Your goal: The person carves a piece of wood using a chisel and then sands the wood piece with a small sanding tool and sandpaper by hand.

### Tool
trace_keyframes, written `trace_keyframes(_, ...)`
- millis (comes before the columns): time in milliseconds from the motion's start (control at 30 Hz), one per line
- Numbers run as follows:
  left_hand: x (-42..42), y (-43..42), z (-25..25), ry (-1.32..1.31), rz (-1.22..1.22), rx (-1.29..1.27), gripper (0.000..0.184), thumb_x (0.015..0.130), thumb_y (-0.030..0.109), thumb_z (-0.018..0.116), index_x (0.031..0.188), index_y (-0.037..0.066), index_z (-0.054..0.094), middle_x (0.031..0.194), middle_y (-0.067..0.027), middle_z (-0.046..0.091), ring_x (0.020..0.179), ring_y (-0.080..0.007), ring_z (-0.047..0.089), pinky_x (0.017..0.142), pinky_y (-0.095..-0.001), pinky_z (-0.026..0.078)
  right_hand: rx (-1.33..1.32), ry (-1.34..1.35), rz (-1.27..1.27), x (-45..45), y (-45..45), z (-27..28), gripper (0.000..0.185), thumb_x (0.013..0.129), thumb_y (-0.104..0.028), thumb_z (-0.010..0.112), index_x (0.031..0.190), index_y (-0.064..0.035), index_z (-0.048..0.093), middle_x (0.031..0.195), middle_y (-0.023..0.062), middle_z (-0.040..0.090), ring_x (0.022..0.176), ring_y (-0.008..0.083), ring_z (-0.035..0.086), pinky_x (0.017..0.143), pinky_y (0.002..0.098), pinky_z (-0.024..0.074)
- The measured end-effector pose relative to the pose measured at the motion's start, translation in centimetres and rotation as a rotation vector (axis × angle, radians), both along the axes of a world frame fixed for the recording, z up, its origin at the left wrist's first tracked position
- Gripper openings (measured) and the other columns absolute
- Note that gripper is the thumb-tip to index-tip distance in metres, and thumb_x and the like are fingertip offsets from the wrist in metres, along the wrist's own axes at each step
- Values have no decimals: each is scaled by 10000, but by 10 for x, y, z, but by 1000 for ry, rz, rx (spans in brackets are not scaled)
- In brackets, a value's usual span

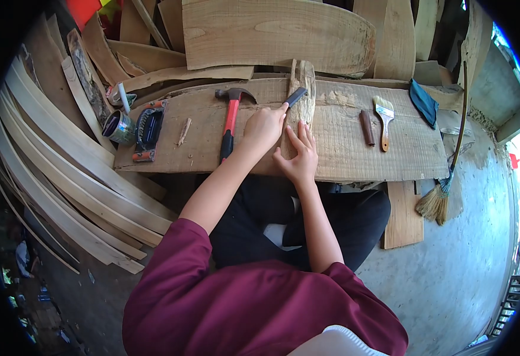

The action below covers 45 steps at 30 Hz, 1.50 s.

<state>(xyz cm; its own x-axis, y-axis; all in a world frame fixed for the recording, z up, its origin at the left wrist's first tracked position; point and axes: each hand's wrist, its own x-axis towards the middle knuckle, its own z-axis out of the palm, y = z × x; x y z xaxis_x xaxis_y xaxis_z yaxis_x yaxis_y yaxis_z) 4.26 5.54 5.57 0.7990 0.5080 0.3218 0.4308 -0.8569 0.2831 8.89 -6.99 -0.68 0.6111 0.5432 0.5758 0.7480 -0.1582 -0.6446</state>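
My left hand (264,126) is closed around a chisel (296,97), whose flat dark blade sticks out past the fingers; its handle is hidden in the hand. The blade lies over a narrow, rough-edged strip of wood (305,77) that runs away from me across a broad plank (189,145). On the near part of this strip rests my right hand (299,155), fingers spread and lying flat, thumb apart. Left of my hands lies a claw hammer (231,118) with a red and black handle.
On the plank are a sanding block (148,130), a wood chip (184,131), a brown cylinder (367,127), a paintbrush (384,118) and a dark cloth (423,104). A can (119,127) stands left. Curved wood strips (88,172) fill the left side; a broom (438,199) leans right.
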Motion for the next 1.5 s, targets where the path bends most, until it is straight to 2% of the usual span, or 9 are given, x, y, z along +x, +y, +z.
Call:
trace_keyframes(533,-51,-7,-63,-368,13,-332,365,901,210,550,1254,125,585,806,-262,634,778,-402,640,674,-447,500,97,-28,21,5,0,-11,558,676,-286,701,1199,-99,640,1386,216,462,1301,361,427,1059,498,333)
trace_keyframes(600,-56,-15,-68,-559,15,-362,364,903,194,579,1258,117,584,813,-231,657,692,-276,675,641,-383,496,73,-33,31,6,-2,-14,555,680,-287,703,1197,-97,640,1387,215,462,1301,362,427,1058,499,334)
trace_keyframes(633,-61,-19,-63,-443,55,-426,410,903,204,593,1295,89,555,740,-131,664,577,-155,614,549,-329,490,81,-47,32,7,-2,-13,544,682,-285,706,1185,-88,645,1374,226,470,1290,368,436,1057,486,340)
trace_keyframes(767,-61,-9,-79,-449,11,-673,460,897,214,619,1322,67,526,661,-26,591,493,-83,518,444,-261,442,117,-62,33,7,-2,-13,513,675,-271,713,1147,-75,663,1344,239,494,1260,375,465,1048,462,359)
trace_keyframes(833,-62,-13,-72,-496,74,-1106,479,883,218,645,1314,54,517,619,25,528,460,-59,492,388,-228,400,156,-100,11,6,-2,-13,468,669,-249,718,1097,-63,682,1303,245,526,1224,376,496,1029,438,389)
trace_keyframes(1100,-58,-13,-92,-632,97,-629,412,864,183,657,1235,29,567,626,21,528,465,-62,494,399,-244,394,190,-127,-37,3,0,-12,413,666,-237,719,1043,-69,696,1260,234,562,1189,368,525,1004,424,421)
trace_keyframes(1300,-69,-34,-69,-864,0,-359,418,842,161,658,1218,-1,574,762,-67,634,640,-121,566,612,-284,473,186,-148,-81,2,4,-12,385,678,-268,711,1023,-97,692,1248,216,576,1174,359,538,985,415,438)
trace_keyframes(1367,-69,-32,-68,-802,37,-480,428,825,165,648,1216,5,578,872,-173,669,743,-229,653,697,-324,503,165,-162,-105,0,7,-12,384,683,-277,706,1024,-101,690,1251,216,574,1175,361,537,982,415,440)
trace_keyframes(1500,-64,-24,-76,-808,13,-399,458,819,199,662,1234,28,574,990,-221,669,876,-323,672,755,-362,512,127,-175,-142,0,10,-12,382,697,-312,687,1023,-113,686,1265,216,564,1174,364,538,985,412,434)
